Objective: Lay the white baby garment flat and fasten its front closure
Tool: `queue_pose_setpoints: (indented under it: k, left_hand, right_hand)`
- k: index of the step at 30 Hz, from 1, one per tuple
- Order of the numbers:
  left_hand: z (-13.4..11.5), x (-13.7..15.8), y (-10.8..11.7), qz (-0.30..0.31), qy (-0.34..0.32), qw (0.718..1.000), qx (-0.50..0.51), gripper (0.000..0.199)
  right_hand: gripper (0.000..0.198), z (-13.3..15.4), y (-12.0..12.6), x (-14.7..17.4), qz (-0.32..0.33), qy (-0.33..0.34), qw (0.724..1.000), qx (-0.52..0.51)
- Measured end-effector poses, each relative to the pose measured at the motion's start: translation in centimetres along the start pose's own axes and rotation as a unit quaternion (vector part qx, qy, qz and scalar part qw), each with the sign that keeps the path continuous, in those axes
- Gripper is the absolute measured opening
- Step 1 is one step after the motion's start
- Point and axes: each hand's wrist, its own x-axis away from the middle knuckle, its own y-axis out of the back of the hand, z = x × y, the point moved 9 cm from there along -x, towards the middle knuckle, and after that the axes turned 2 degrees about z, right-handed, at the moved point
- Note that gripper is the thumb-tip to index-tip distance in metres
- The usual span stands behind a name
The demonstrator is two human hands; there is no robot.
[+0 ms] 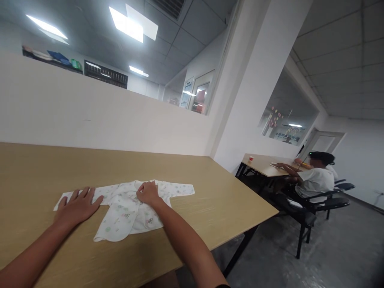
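A small white baby shirt [120, 212] with a faint printed pattern lies spread on the wooden table, both sleeves stretched out sideways. My left hand [78, 205] rests flat on the left sleeve, fingers apart. Near the neckline, my right hand [148, 193] has its fingers curled together on the front of the shirt, apparently pinching the fabric there; the fingertips are partly hidden. The right sleeve [183, 189] lies flat beyond my right hand. One lower front panel hangs loosely toward the table's near side.
The light wooden table [210, 192] meets a white wall [99, 116] at the back and ends at a corner on the right. Farther right, a seated person [315, 176] works at another table [264, 166] bearing a small red cup [251, 159]. Black chairs [294, 214] stand there.
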Motion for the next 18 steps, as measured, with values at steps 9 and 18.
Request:
queue_pose_setpoints:
  k: [9, 18]
  left_hand:
    - [0.4, -0.3, -0.6, 0.011, -0.004, 1.0, -0.002, 0.078]
    - [0.2, 0.3, 0.5, 0.016, -0.013, 1.0, -0.012, 0.076]
  right_hand:
    - [0.009, 0.1, 0.0, 0.1, 0.014, 0.002, 1.0, -0.005]
    - [0.009, 0.9, 1.0, 1.6, -0.009, 0.052, 0.996, -0.079]
